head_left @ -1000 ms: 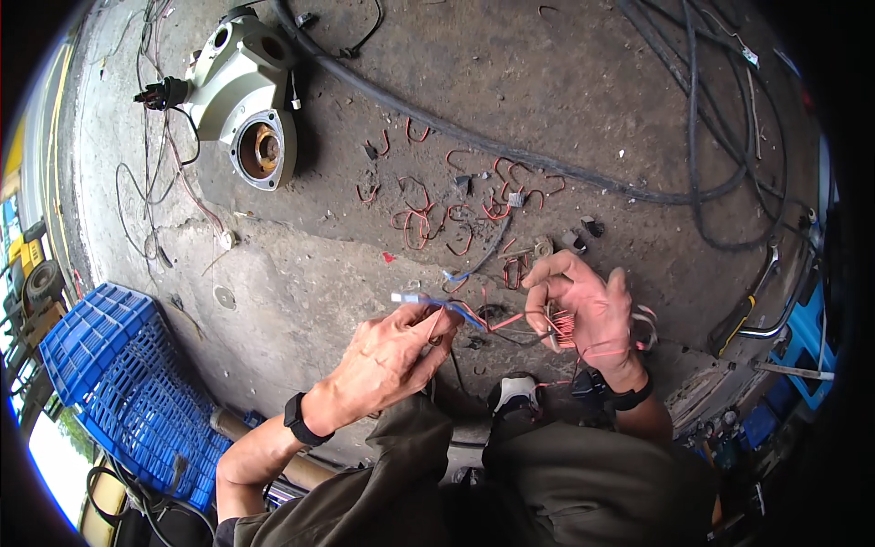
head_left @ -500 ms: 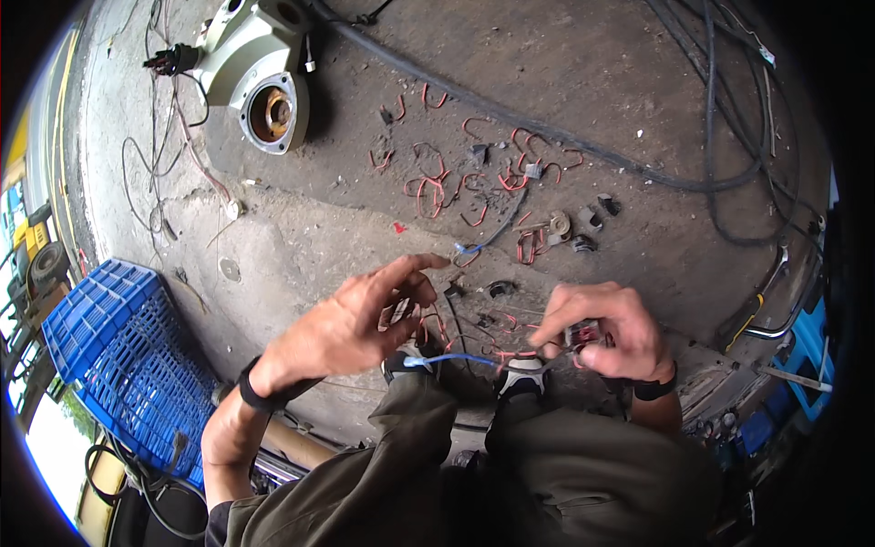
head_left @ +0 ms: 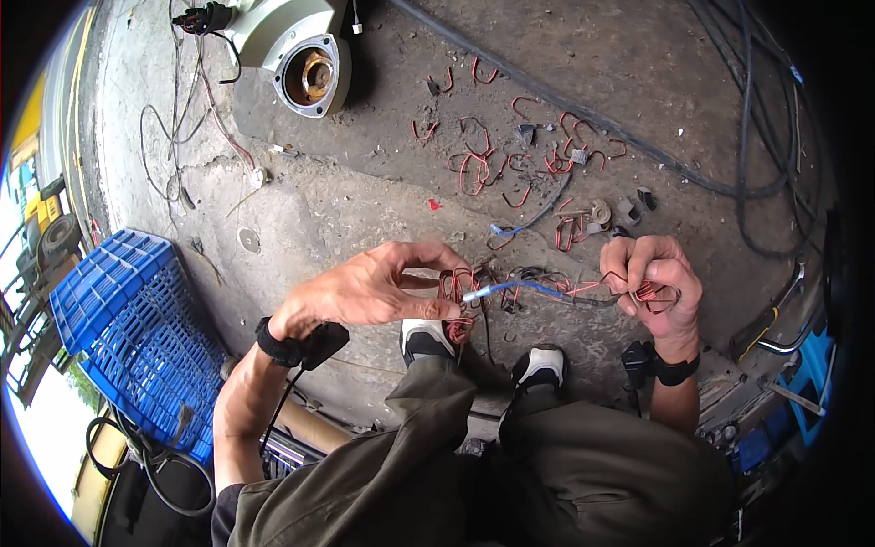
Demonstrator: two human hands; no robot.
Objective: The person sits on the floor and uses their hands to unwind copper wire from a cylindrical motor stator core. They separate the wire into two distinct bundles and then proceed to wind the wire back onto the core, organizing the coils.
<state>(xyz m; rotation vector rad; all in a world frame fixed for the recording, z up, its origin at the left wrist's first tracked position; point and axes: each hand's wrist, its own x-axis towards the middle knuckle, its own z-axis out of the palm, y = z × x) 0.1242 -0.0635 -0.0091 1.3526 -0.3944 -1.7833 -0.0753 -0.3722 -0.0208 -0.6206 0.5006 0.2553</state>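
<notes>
Tangled red wires [head_left: 556, 287] between hands

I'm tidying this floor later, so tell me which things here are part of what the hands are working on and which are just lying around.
In hand:
left hand
right hand
blue wire stretched between them
red wires at the left fingers

Lying about:
blue crate
metal housing
black cables
loose red wire scraps on the concrete floor

Stained concrete floor [head_left: 365, 196] — red wire scraps [head_left: 474, 169], black cables [head_left: 747, 173], a motor housing [head_left: 296, 46], a blue crate [head_left: 128, 337].
</notes>
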